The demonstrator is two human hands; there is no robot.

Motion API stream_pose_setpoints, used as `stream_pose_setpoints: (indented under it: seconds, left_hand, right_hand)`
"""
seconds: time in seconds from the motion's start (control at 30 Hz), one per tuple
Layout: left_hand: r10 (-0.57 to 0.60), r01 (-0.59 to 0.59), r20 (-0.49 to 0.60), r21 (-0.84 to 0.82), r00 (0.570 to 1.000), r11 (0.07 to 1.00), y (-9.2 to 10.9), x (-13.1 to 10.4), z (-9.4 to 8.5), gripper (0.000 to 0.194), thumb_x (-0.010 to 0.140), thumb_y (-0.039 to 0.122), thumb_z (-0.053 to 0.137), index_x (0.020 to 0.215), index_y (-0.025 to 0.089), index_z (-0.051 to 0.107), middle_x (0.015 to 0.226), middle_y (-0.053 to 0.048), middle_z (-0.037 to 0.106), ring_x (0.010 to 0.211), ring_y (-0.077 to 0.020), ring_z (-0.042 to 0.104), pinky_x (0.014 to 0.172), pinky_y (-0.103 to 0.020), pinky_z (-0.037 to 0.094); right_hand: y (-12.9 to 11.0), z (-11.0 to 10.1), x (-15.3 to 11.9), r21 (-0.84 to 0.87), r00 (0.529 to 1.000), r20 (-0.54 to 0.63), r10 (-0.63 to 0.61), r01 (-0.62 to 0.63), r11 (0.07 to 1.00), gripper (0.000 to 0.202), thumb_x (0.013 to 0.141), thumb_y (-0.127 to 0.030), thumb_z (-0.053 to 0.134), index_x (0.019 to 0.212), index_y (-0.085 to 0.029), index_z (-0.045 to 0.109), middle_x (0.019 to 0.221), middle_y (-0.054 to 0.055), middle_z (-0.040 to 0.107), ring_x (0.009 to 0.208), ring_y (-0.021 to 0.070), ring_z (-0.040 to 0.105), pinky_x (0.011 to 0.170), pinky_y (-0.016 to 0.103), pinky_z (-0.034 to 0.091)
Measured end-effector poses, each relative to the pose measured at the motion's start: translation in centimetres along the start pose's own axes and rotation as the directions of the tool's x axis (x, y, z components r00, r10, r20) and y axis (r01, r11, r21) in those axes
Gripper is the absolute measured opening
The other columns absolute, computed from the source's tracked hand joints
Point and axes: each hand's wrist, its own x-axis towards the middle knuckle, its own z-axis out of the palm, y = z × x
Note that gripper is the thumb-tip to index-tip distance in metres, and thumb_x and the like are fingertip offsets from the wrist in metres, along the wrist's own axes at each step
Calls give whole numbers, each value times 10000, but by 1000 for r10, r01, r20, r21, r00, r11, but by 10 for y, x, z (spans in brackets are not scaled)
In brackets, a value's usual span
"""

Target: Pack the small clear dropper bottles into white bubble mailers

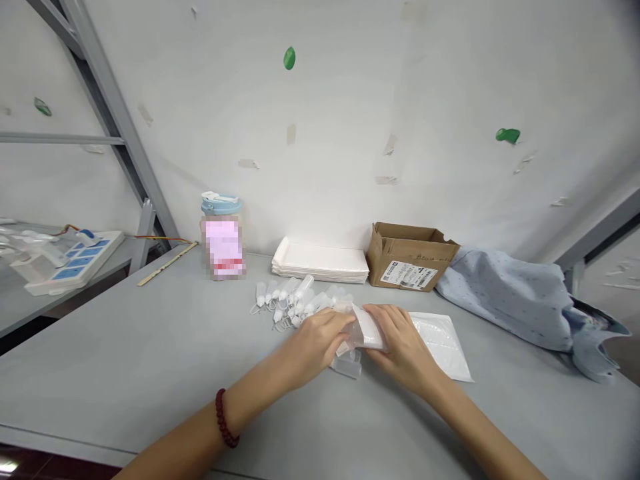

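Note:
Near the middle of the grey table, my left hand [317, 343] is closed on the open edge of a white padded envelope [369, 328]. My right hand [403, 347] wraps round the envelope's other side. Beyond and to the left of my hands lies a pile of small translucent white bottles [295, 297] with thin white loops. Another clear bottle [347, 365] rests on the table just below the envelope. A flat white envelope [443, 343] lies right of my right hand, partly behind it.
At the back stand a stack of white envelopes [323, 261], a cardboard box [407, 257] and a blue-lidded container [221, 233]. Light blue cloth [505, 293] lies at the right. A power strip [83, 260] sits at the far left, near a thin wooden strip [167, 265].

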Motion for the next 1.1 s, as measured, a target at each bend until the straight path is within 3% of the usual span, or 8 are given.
stream_pose_setpoints:
  seconds: [0.13, 0.27, 0.4, 0.6, 0.8, 0.9, 1.0, 1.1]
  left_hand:
    - [-64, 65, -66, 3, 996, 998, 0, -1, 4, 192, 870, 114, 485, 1041, 167, 553, 949, -53, 635, 895, -181, 579, 783, -303, 479]
    - [-18, 17, -79, -4, 997, 1000, 5, -2, 7, 237, 850, 75, 471, 1059, 162, 542, 1042, -65, 628, 1006, -194, 544, 865, -320, 450]
    - [-36, 36, -24, 6, 999, 999, 15, -2, 7, 202, 883, 109, 417, 1028, 170, 544, 1025, -65, 629, 964, -195, 553, 846, -332, 437]
    - [-27, 33, 114, -47, 993, 998, 29, 0, 2, 216, 934, 197, 341, 813, 171, 517, 783, -22, 598, 744, -162, 540, 764, -326, 424]
    - [47, -17, 184, -161, 982, 987, 37, -2, 1, 190, 929, 230, 385, 1014, 169, 543, 1031, -63, 620, 992, -196, 539, 922, -352, 394]
    - [56, -34, 117, -186, 992, 982, 34, -1, 0, 230, 939, 227, 365, 1033, 174, 568, 1080, -66, 621, 1044, -190, 534, 940, -332, 396]
    - [-2, -11, -82, -156, 997, 988, 24, 3, -6, 244, 934, 225, 377, 1010, 170, 602, 1062, -62, 645, 1026, -181, 555, 922, -318, 412]
    - [-141, 137, -295, -35, 945, 990, 3, 6, -21, 202, 887, 233, 459, 954, 159, 635, 1006, -65, 665, 977, -195, 573, 885, -328, 431]
  right_hand:
    - [0, 0, 0, -5, 1000, 3, 1, -1, 1000, 438, 779, -207, 548, 1193, -163, 414, 1090, 121, 587, 981, 268, 531, 792, 405, 427]
    - [0, -1, 0, -3, 1000, 3, -5, 5, 1000, 437, 791, -221, 551, 1198, -167, 402, 1099, 120, 582, 980, 265, 524, 799, 406, 417]
    - [-1, -2, 0, -9, 1000, -8, -6, 6, 1000, 424, 787, -208, 548, 1185, -158, 410, 1086, 121, 585, 968, 265, 523, 795, 405, 411]
    - [-2, -2, -1, 0, 1000, -11, -18, 18, 1000, 424, 769, -165, 516, 1181, -152, 416, 1085, 130, 585, 963, 272, 518, 789, 405, 403]
    - [-6, -4, 0, 30, 1000, 5, -28, 28, 999, 456, 722, -120, 486, 1171, -171, 417, 1078, 125, 585, 945, 276, 525, 777, 405, 398]
    - [-4, -5, 0, 21, 1000, 2, -19, 19, 1000, 437, 748, -144, 494, 1176, -175, 413, 1077, 123, 585, 951, 276, 527, 782, 404, 395]
    - [2, -6, 0, -4, 1000, -11, 9, -9, 1000, 410, 778, -188, 521, 1172, -170, 410, 1079, 125, 581, 969, 277, 523, 796, 404, 390]
    - [10, -7, -1, -52, 997, -14, 74, -75, 996, 409, 777, -218, 544, 1163, -176, 413, 1083, 123, 572, 986, 285, 517, 808, 410, 384]
